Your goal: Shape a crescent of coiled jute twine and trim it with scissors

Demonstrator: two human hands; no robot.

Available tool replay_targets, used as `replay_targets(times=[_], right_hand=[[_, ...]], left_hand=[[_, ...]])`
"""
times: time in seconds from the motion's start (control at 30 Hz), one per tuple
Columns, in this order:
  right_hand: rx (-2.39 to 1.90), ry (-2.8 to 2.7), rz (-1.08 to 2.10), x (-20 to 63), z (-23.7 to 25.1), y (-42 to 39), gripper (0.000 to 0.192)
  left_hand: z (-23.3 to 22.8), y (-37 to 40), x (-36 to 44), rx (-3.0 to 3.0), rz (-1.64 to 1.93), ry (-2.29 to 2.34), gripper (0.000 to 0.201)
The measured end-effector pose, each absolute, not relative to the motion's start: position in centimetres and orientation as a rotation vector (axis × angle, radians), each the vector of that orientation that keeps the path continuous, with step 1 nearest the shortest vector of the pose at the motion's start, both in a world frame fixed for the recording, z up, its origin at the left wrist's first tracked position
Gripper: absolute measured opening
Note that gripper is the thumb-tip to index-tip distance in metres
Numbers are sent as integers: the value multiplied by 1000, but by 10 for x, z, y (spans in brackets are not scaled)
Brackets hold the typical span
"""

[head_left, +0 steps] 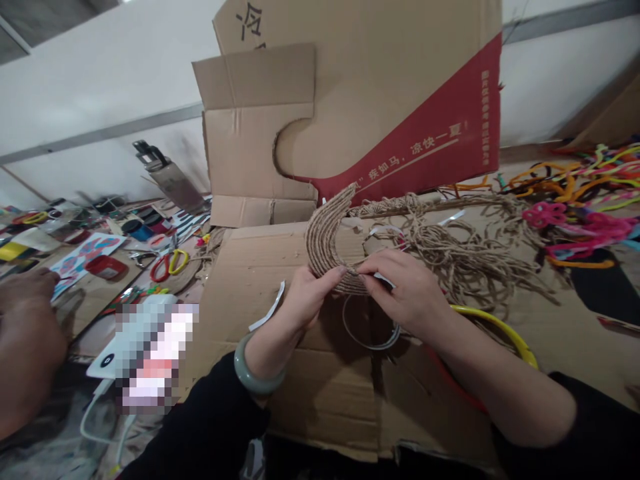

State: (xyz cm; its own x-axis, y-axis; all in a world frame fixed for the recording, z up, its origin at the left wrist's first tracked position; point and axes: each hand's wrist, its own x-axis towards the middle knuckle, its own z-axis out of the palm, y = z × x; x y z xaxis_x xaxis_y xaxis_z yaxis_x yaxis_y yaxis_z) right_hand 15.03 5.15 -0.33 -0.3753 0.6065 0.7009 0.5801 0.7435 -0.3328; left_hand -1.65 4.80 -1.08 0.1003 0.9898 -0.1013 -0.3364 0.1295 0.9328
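Head view, centre: the left hand [306, 293] and right hand [403, 283] clamp their fingers on one curved, brown twine-covered band [320, 241]. One round, pale-green bangle [254, 373] sits lower centre.

The rope band [319, 241] is partly hidden by the left hand [310, 293]; a co-worker's arm [29, 357] is cut off; one item [157, 370] is pixelated beyond recognition.

I wear plain black sleeves [200, 420], the right one ending high on my forearm [500, 380], and a thick bangle [244, 372] (pale grey-green, smooth) above my left hand [307, 297]
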Motion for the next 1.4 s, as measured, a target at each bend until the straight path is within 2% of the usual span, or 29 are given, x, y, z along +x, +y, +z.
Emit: replay_targets(times=[0.33,0.67,0.87,1.07,1.2,1.4], right_hand=[[-869,-2147,-175,152,-3,49,13],[-822,-2154,-123,148,-9,50,17],[-803,-2120,50,148,-7,48,21],[-827,-2145,68,148,-7,49,20],[-797,-2085,279,154,2,52,21],[-985,-2088,514,158,9,55,23]], left_hand=[[-10,48,-16,821,1216,886,26],[-9,48,-15,866,1243,889,24],[-7,46,-16,887,1231,887,22],[-6,47,-17,897,1232,899,20],[-5,48,-18,887,1242,943,19],[-5,47,-18,889,1245,941,24]])
